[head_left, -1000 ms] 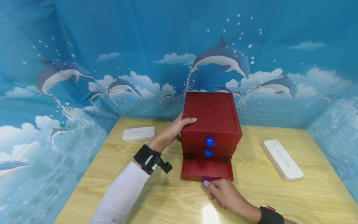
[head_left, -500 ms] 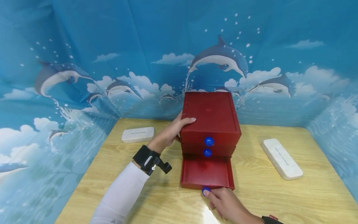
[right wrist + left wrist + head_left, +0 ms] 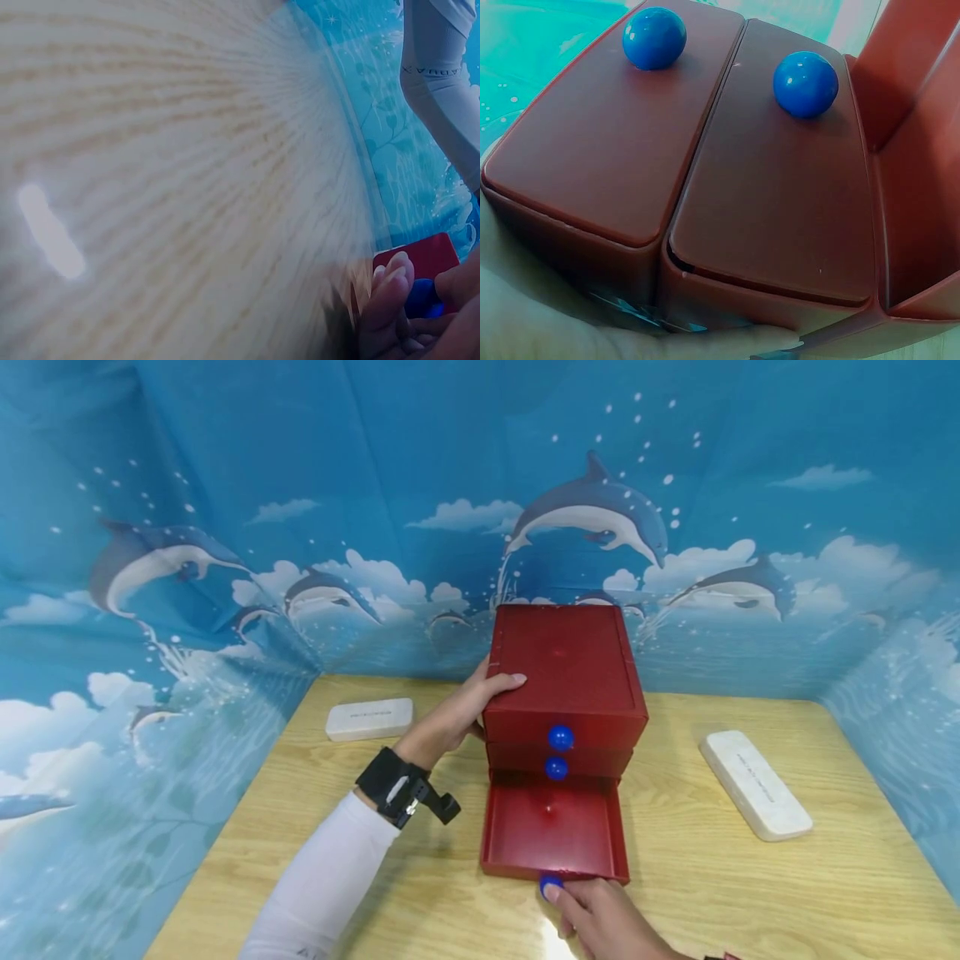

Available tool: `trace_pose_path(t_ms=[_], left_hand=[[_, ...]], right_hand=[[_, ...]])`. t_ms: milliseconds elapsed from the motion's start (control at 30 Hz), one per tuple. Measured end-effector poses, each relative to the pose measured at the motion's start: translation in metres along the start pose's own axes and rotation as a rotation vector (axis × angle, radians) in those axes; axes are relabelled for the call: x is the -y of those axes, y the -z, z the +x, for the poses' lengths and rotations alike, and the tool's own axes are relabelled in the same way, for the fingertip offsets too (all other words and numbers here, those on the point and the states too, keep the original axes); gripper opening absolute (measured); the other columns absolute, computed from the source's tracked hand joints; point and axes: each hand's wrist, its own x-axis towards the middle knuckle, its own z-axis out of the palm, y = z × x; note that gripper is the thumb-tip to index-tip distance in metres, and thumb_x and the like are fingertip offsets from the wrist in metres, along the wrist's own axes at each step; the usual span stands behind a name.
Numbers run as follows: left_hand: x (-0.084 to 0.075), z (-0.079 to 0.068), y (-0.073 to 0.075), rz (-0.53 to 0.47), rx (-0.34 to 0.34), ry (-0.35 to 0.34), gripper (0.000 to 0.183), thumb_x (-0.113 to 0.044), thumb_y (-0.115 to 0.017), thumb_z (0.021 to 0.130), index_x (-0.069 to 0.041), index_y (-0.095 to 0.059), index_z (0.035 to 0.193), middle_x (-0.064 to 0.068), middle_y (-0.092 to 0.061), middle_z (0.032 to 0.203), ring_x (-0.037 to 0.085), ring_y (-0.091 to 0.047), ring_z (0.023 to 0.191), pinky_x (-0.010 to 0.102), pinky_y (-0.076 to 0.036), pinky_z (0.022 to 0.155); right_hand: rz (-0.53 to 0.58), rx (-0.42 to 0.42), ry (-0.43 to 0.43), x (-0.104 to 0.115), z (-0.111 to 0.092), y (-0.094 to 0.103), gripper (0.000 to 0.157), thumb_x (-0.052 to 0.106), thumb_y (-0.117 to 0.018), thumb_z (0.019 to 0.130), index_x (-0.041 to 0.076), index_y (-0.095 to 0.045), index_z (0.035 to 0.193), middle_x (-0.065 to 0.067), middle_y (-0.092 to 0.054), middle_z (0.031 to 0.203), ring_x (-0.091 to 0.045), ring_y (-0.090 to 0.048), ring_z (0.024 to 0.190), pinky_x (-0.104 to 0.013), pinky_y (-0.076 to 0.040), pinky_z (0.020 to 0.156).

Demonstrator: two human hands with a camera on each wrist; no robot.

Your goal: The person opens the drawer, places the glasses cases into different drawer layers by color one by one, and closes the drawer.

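Our right hand pinches the knob on the extended bottom drawer. Our left hand grips the cabinet from the left.

A pale wood-grain desk catches a bright patch of glare. Near its far left corner a white oblong block lies almost crosswise; on the right side a second white block lies slanted, its near end further right. Both carry small dark lettering, too small to read. Behind the desk and along its sides hangs a blue sea-themed backdrop, creased in places, printed with leaping dolphins, white clouds, pale droplets and, at the lower left, faint leaves
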Motion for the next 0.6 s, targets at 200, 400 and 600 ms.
trace_pose_path(t_ms=[200,400,600], left_hand=[[0.0006,0.0002,0.0,0.005,-0.004,0.005,0.072,-0.058,-0.059,0.086,-0.049,-0.015,0.143,0.012,-0.052,0.121,0.034,-0.059,0.098,0.053,-0.053,0.066],[-0.0004,0.0003,-0.0003,0.009,-0.013,0.01,0.073,-0.058,-0.059,0.085,-0.049,-0.015,0.143,0.012,-0.052,0.121,0.034,-0.06,0.098,0.053,-0.053,0.065],[-0.001,-0.0002,-0.0004,0.004,-0.008,0.011,0.074,-0.057,-0.059,0.086,-0.05,-0.014,0.144,0.011,-0.051,0.123,0.034,-0.059,0.099,0.053,-0.053,0.066]], right_hand=[[0.037,0.049,-0.026,0.0005,-0.0022,-0.0015,0.045,0.046,-0.044,0.099,0.017,-0.058,0.068,0.007,-0.047,0.052,-0.01,-0.045,0.044,-0.025,-0.037,0.041],[-0.014,0.029,0.021,0.0008,-0.0042,-0.0044,0.043,0.045,-0.042,0.1,0.019,-0.057,0.07,0.008,-0.057,0.061,-0.009,-0.051,0.056,-0.027,-0.042,0.053],[-0.06,-0.003,0.081,-0.0005,-0.0076,-0.0068,0.045,0.045,-0.041,0.101,0.021,-0.057,0.066,0.012,-0.055,0.059,-0.005,-0.05,0.056,-0.025,-0.042,0.055]])
